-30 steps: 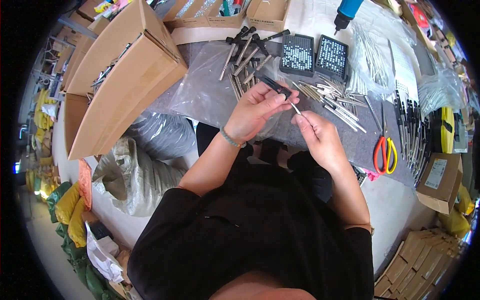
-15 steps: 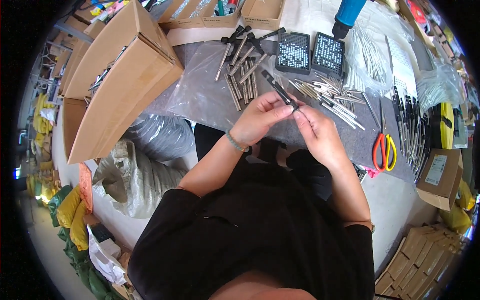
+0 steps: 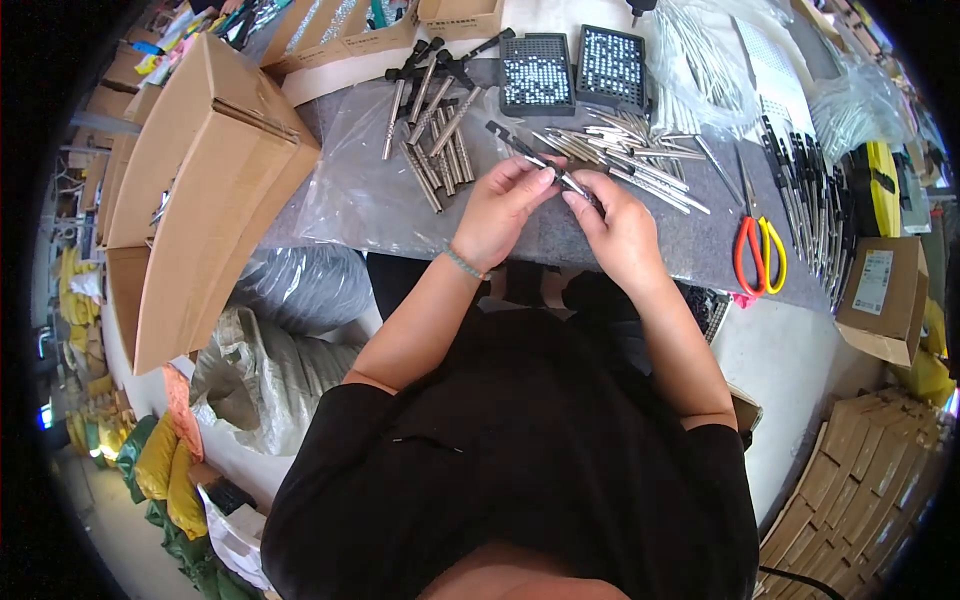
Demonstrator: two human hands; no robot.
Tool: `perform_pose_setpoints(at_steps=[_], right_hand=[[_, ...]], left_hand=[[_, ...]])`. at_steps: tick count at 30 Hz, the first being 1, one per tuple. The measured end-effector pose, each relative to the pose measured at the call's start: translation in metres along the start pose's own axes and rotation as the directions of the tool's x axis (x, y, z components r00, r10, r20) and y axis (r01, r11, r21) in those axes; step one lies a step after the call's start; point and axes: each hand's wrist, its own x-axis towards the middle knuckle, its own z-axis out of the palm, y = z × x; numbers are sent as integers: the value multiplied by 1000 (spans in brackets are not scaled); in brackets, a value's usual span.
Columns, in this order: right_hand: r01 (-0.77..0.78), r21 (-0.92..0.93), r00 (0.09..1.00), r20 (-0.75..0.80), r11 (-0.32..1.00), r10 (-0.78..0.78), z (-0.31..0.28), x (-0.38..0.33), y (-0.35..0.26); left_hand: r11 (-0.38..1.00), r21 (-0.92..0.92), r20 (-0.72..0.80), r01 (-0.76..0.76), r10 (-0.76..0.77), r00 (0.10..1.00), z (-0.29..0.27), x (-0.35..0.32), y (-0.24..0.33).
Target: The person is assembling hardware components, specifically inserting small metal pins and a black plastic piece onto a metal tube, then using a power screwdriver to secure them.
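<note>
Two trays [image 3: 537, 110] [image 3: 612, 101] of pieces [image 3: 535, 82] beyond hands [image 3: 505, 207] [image 3: 624, 226]

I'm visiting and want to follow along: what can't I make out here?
In the head view:
- Slim rod: its gripped stretch is hidden by the left hand and right hand.
- Dark tool tip: the rest is cut off by the top edge.
- Silvery bits in the left black tray: too small to tell their shape.
- Big cardboard box: its wall hides the bottom.
</note>
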Motion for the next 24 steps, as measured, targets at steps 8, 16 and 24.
perform_pose_setpoints(at_steps=[8,16,24], right_hand=[[-56,203,995,97,977,37,1,1,3],[-27,474,998,70,880,-6,10,2,-1],[-139,412,988,125,901,96,9,3,-8]], left_hand=[[990,-114,51,87,-82,995,9,-4,5],[984,-139,76,108,-98,992,10,-6,6],[977,-197,82,77,-62,995,7,-8,7]])
